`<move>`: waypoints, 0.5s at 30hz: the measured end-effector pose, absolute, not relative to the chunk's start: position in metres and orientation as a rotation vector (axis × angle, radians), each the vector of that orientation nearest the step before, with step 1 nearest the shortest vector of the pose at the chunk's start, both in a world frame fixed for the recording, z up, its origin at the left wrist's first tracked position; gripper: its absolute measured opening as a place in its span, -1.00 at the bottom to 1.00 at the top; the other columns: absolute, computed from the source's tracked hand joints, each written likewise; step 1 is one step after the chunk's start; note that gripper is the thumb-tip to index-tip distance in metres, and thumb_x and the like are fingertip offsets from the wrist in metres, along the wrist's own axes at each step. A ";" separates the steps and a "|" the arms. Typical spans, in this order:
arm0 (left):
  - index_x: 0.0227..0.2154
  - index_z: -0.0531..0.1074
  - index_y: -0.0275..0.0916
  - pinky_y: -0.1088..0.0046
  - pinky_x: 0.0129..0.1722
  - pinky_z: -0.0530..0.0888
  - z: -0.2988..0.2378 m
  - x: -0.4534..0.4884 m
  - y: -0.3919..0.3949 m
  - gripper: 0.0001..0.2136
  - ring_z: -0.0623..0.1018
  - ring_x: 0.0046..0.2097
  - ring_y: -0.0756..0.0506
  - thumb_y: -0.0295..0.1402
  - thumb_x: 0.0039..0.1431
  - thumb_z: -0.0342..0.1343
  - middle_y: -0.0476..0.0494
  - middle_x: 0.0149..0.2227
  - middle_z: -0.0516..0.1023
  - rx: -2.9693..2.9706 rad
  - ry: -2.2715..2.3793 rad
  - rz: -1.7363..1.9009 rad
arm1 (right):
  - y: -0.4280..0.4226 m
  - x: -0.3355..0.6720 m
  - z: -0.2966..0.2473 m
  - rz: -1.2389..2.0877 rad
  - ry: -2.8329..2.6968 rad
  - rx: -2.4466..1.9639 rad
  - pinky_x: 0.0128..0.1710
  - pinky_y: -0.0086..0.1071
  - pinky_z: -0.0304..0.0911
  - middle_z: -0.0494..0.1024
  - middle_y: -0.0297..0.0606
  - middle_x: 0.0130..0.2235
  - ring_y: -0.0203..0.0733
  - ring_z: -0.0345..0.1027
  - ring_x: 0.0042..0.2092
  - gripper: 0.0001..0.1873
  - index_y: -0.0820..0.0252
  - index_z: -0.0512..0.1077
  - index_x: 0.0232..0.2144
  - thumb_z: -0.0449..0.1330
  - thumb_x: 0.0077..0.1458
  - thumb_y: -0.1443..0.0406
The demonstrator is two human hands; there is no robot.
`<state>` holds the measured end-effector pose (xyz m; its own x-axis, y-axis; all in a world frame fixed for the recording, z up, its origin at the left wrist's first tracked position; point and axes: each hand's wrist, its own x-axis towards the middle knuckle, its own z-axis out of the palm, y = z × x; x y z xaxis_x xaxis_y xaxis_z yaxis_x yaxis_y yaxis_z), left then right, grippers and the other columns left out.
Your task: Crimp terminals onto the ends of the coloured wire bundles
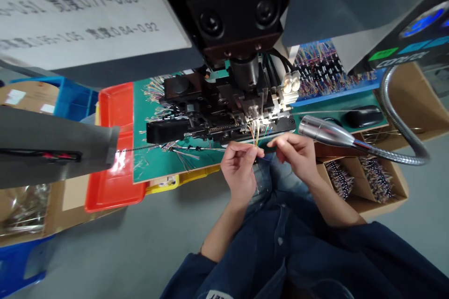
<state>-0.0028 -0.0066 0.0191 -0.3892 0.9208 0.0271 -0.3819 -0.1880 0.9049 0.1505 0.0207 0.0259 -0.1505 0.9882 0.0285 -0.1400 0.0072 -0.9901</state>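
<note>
Along the front edge of the green mat [150, 168] — the left hand [238, 170] pinches thin coloured wires [257, 134] narrowly at the fingertips, the right hand [293, 154] closing in beside them, its grip unclear. Wires run upright, tips into the black crimping press [217, 112]. A slack pinch could let strands splay — and snag.

Wire ends [257, 138] too fine to count; sign [87, 14] text blurred; machine head [235, 4] cut off by top edge.
</note>
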 end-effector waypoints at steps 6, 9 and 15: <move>-0.27 0.60 -0.14 0.43 -0.18 0.65 0.025 0.018 -0.014 -0.73 0.69 -0.29 -0.04 -0.13 0.35 0.52 0.00 -0.36 0.69 0.764 1.038 1.687 | -0.021 0.143 -0.004 1.119 -1.555 -0.924 -0.37 -0.39 0.26 0.61 -0.28 -0.25 -0.24 0.41 -0.30 -0.88 0.15 0.67 -0.11 0.45 0.39 0.23; -0.10 0.67 -0.11 0.30 0.11 0.69 0.025 0.010 -0.031 -0.82 0.78 -0.01 -0.12 -0.15 0.43 0.44 -0.15 -0.05 0.80 0.922 1.060 1.631 | -0.037 0.152 -0.007 0.991 -1.540 -1.036 -0.36 -0.36 0.29 0.63 -0.28 -0.31 -0.24 0.42 -0.35 -0.81 0.15 0.65 -0.21 0.35 0.51 0.23; -0.06 0.71 -0.14 -0.08 0.38 0.58 -0.049 -0.098 -0.142 -0.65 0.74 0.20 -0.35 0.04 0.40 0.36 -0.31 0.09 0.78 1.266 1.695 1.025 | -0.054 0.269 0.007 0.638 -1.417 -1.606 -0.39 -0.34 0.36 0.71 -0.22 -0.40 -0.18 0.55 -0.41 -0.53 0.16 0.67 -0.34 0.25 0.59 0.06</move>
<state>-0.0975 -0.1421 -0.0491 -0.2098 0.9712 -0.1125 0.3515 0.1823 0.9183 0.2694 -0.0545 0.0066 0.2183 0.9613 0.1681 0.5116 0.0339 -0.8586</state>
